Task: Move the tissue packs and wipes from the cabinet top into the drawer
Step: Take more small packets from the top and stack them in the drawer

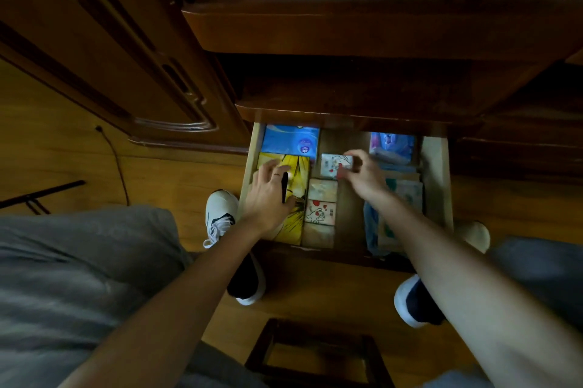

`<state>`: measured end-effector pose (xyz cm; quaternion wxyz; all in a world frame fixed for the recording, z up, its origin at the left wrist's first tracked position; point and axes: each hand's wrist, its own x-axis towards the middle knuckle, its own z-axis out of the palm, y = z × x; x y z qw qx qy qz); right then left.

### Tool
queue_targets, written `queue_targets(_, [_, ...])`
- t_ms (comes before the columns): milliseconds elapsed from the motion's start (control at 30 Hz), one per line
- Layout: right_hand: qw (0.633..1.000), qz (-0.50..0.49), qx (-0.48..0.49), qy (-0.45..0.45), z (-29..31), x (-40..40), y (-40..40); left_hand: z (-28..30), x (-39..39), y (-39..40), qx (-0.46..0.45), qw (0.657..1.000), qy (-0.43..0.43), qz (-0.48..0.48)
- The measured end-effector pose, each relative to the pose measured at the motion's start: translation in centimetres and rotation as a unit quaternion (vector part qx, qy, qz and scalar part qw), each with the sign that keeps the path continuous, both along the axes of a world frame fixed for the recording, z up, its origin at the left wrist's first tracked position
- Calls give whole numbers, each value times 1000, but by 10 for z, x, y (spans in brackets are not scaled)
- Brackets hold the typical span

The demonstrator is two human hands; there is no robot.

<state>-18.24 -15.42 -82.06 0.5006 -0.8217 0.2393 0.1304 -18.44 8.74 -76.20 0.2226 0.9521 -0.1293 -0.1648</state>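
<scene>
The open wooden drawer holds tissue packs and wipes. A blue pack lies at its back left, with a yellow pack in front of it. My left hand rests on the yellow pack, fingers spread, with a dark object under the fingers. My right hand pinches a small white pack with red hearts at the drawer's middle back. Two similar small packs lie in a row in front of it. A blue-purple wipes pack and more packs fill the right side.
The dark cabinet top overhangs the drawer. A wardrobe door stands at left. A grey bed cover lies at lower left, a dark stool frame at the bottom. My shoes stand under the drawer front. A cable runs along the floor.
</scene>
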Motion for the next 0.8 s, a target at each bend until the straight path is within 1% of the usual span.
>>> queue_targets(100, [999,10,-47,-9,-20,7,10,-7,-7,10,20,1000,13,8])
queue_targets(200, [997,37,-69,20,-34,13,16,-11,-11,10,33,999,5,3])
queue_targets(267, [992,80,-92,38,-36,19,14,-12,-11,8,31,999,9,-6])
queue_targets(367, [964,183,-191,39,-33,26,9,-13,-9,3,20,999,20,-21])
queue_targets(433, [947,218,-232,34,-35,25,10,-13,-7,0,32,999,12,-40])
queue_targets(500, [944,227,-235,37,-39,21,17,-12,-5,-3,61,995,-14,-81])
queue_targets(633, [948,216,-234,19,-43,14,23,-14,-5,-11,116,973,-65,-190])
queue_targets(733, [954,211,-210,39,-45,16,24,-15,7,-22,149,963,-64,-217])
queue_targets(800, [958,201,-202,35,-44,16,25,-14,25,-27,176,957,-53,-226])
